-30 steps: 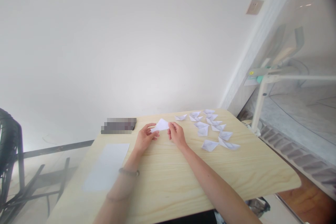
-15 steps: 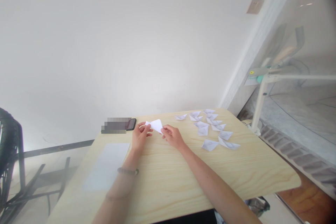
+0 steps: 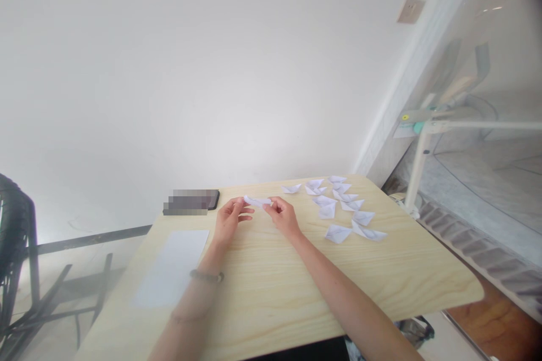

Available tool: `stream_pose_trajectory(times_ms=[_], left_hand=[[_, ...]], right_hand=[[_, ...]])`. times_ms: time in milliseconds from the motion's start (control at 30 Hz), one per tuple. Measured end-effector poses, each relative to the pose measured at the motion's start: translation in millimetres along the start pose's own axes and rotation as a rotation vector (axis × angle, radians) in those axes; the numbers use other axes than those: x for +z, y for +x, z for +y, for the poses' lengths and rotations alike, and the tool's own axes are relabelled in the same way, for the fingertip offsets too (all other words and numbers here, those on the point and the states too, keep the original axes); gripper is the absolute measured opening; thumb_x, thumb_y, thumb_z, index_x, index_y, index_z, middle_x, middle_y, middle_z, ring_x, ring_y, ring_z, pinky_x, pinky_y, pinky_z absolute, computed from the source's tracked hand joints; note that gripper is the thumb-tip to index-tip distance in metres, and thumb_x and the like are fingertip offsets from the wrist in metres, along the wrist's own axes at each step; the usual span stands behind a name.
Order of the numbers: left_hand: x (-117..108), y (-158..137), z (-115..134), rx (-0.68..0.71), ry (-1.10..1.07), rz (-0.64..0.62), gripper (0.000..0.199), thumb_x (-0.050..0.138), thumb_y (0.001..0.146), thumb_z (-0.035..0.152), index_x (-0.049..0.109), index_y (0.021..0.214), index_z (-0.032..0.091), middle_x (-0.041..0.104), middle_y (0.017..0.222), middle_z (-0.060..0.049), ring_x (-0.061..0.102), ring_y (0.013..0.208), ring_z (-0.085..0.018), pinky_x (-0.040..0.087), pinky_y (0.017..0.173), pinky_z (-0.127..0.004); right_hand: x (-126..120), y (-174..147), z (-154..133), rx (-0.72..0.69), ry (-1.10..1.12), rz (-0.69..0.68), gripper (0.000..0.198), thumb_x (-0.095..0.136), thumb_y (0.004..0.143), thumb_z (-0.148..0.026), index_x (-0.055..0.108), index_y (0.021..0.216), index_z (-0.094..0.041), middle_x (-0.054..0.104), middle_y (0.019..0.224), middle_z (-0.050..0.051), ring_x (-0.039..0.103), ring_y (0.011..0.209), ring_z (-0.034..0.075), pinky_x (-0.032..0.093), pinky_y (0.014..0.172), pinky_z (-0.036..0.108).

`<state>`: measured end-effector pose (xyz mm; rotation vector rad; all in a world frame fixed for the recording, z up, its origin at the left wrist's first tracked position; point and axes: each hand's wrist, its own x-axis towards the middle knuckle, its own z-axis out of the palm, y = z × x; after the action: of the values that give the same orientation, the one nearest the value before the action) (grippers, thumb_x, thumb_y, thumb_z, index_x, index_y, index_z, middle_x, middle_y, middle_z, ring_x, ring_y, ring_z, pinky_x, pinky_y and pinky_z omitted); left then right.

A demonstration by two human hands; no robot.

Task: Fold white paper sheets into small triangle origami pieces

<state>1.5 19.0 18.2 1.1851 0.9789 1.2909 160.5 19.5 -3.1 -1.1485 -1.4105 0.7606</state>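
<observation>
Between my two hands is a small piece of folded white paper, seen now as a narrow, slightly curved strip. My left hand pinches its left end between thumb and forefinger, the other fingers held loosely apart. The right end is gripped by the thumb and fingers of my right hand. Both hands are over the far half of the light wooden table. To the right of my right hand lie several folded paper boats in loose rows.
White paper sheets lie flat left of my left forearm. A dark phone, partly pixelated, rests at the table's back left edge. A white wall stands behind the table. On the far left is a black chair; a white metal frame stands at right.
The folded paper has gone from showing a broad, kite-like face to a thin strip held across both hands. My hands have shifted slightly to the right.
</observation>
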Motion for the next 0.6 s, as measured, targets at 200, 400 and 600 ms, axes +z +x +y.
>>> stream_pose_trajectory(times_ms=[200, 400, 600], left_hand=[[1.0, -2.0, 1.6, -0.057, -0.014, -0.056, 0.044, 0.051, 0.071, 0.050, 0.058, 0.089, 0.010, 0.061, 0.094, -0.012, 0.060, 0.083, -0.022, 0.049, 0.064, -0.031], [2.3, -2.7, 1.0, -0.067, 0.033, -0.081, 0.041, 0.050, 0.072, 0.047, 0.063, 0.085, 0.010, 0.061, 0.101, -0.014, 0.057, 0.088, -0.022, 0.046, 0.070, -0.031], [2.2, -1.8, -2.1, -0.028, 0.106, -0.108, 0.034, 0.064, 0.063, 0.035, 0.061, 0.088, 0.013, 0.063, 0.096, -0.010, 0.058, 0.081, -0.019, 0.046, 0.070, -0.030]], right_hand=[[0.2, -0.2, -5.5, 0.099, 0.208, -0.056, 0.029, 0.050, 0.070, -0.038, 0.054, 0.089, -0.016, 0.054, 0.062, 0.000, 0.047, 0.048, 0.009, 0.038, 0.039, 0.018], [-0.1, 0.6, -7.2, 0.081, 0.297, -0.057, 0.029, 0.046, 0.073, -0.041, 0.055, 0.084, -0.016, 0.055, 0.071, 0.003, 0.052, 0.057, 0.010, 0.041, 0.039, 0.017], [1.4, 0.1, -2.3, 0.051, 0.188, -0.053, 0.027, 0.051, 0.071, -0.037, 0.053, 0.088, -0.017, 0.052, 0.062, -0.002, 0.045, 0.042, 0.006, 0.039, 0.036, 0.016]])
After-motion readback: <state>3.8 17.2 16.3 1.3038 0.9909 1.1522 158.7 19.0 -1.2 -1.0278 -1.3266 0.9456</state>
